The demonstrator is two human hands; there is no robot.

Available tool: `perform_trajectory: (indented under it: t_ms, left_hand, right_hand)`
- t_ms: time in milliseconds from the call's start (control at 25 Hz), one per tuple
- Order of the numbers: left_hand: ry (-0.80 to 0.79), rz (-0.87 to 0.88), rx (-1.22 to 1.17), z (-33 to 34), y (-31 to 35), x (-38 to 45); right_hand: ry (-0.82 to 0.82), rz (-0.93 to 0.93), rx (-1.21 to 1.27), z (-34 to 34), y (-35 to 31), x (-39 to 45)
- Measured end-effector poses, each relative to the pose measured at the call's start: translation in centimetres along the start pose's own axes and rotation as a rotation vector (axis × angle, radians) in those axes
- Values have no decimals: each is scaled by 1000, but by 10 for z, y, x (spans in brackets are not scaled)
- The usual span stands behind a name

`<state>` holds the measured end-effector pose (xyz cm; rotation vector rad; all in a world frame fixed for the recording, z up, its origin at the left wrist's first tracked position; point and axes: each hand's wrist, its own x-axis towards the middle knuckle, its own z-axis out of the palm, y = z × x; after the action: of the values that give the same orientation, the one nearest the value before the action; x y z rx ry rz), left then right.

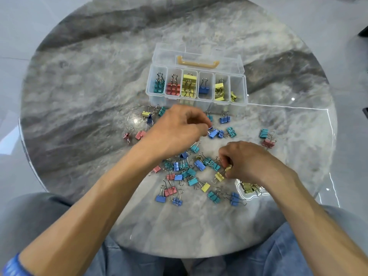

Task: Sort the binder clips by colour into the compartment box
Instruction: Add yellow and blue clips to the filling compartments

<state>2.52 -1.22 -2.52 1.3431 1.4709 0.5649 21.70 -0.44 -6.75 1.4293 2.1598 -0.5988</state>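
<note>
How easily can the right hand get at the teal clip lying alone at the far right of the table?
Probably yes. The right hand pinches a yellow clip, but the teal clip lies in the open just beyond it, with only a red clip beside it.

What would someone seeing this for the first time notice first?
Probably the scatter of loose binder clips in blue, teal, pink and yellow spread over the near half of the round marble table. Both hands are in the pile: the left hand pinches a blue clip, the right hand a yellow clip. Behind them stands the clear compartment box, lid open, clips already sorted inside.
</note>
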Motion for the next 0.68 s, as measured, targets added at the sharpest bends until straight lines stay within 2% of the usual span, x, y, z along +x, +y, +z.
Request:
perform_trajectory:
  t_ms: [400,560,680]
  left_hand:
    - [71,155,163,7,-9,3]
    - [49,190,62,19,-12,3]
    - [116,264,-78,16,-8,3]
  right_hand:
    - [317,56,404,-16,14,3]
    - [458,-82,1096,-26,-8,-8]
    - [455,-32,1514,-30,-21,-14]
